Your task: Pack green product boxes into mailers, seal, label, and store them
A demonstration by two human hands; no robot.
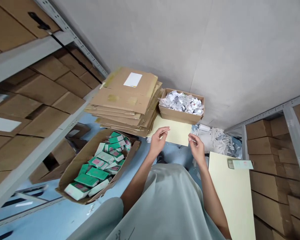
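My left hand (157, 142) hovers at the near left part of a pale yellow board (176, 130), with thumb and fingers curved apart and nothing between them. On the board's near right corner side is my right hand (197, 146), also empty, its fingers loosely bent and apart. Behind the board stands a cardboard box (181, 115) filled with crumpled paper and clear plastic (182, 101). Beyond my left hand rises a stack of flattened cardboard boxes (130, 88), with a white label on the top one.
At lower left, an open carton (122, 176) holds several green and white small boxes (97, 176). A second pale yellow surface (230, 196) at right bears one small box (240, 164). White paper strips (221, 141) lie beyond it. Shelves (30, 56) with cartons flank both sides.
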